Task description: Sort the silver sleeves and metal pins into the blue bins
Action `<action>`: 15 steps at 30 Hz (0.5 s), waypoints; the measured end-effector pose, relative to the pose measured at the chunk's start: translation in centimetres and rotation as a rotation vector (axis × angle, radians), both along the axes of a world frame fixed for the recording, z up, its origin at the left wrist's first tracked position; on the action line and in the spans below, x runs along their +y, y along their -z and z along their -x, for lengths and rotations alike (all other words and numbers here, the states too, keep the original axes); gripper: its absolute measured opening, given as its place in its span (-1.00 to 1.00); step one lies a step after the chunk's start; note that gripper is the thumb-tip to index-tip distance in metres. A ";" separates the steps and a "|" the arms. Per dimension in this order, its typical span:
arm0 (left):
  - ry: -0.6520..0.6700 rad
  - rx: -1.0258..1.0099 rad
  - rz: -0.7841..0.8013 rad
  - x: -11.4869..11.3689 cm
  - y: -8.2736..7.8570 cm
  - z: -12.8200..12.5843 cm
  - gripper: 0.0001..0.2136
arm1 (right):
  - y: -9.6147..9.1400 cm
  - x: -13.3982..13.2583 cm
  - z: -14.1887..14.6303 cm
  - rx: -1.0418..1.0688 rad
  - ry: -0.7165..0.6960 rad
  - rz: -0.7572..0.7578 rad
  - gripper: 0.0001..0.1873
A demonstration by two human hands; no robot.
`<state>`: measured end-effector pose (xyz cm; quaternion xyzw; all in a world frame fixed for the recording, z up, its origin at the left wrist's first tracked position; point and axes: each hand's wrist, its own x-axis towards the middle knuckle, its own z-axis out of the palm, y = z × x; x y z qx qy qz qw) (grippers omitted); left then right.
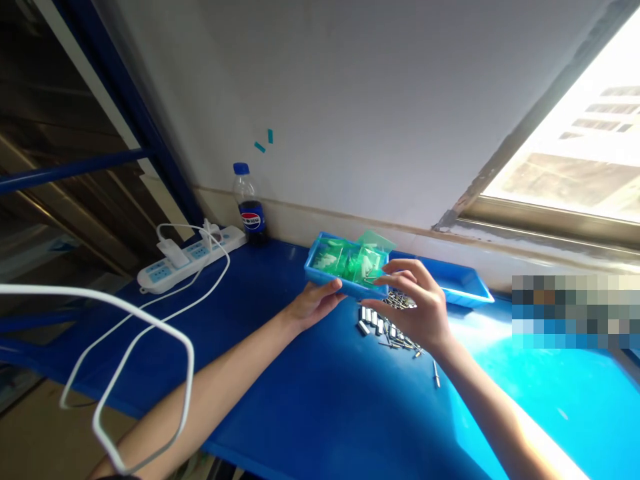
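A small blue tray (316, 252) full of green and clear plastic pieces is tilted just above the blue tabletop. My left hand (313, 303) grips its near edge from below, fingers curled on the rim. My right hand (417, 307) hovers at the tray's right corner, fingers bent and spread, touching or close to the green pieces; I cannot make out anything held in it. A heap of small metal parts (387, 325) lies on the table under and beside my right hand.
A second blue tray (463, 283) lies behind my right hand by the wall. A cola bottle (249, 205) stands at the wall, with a white power strip (190, 257) and white cables (150, 327) to the left. A window is at the right.
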<state>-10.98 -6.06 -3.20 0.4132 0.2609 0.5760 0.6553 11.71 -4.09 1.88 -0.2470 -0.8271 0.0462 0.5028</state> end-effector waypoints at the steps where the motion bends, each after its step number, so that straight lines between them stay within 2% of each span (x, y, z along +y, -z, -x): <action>1: -0.005 0.008 0.013 0.0 0.1 0.0 -0.21 | -0.3 -0.1 -0.3 0.029 0.062 0.020 -0.76; 4: -0.012 0.068 0.038 -0.1 0.1 0.2 -0.15 | -1.3 0.0 -1.1 0.085 0.194 0.198 -0.50; 7: 0.008 0.167 0.003 0.0 -0.6 -0.2 -0.10 | -1.9 0.2 -0.9 -0.005 0.155 0.391 -0.33; 10: -0.031 0.240 -0.052 0.3 -1.5 -1.1 -0.12 | -1.8 -0.4 0.1 -0.080 0.117 0.438 -0.28; 15: -0.195 0.444 -0.157 1.1 -3.6 -2.4 -0.15 | 0.0 -2.7 1.0 0.007 0.135 0.482 -0.33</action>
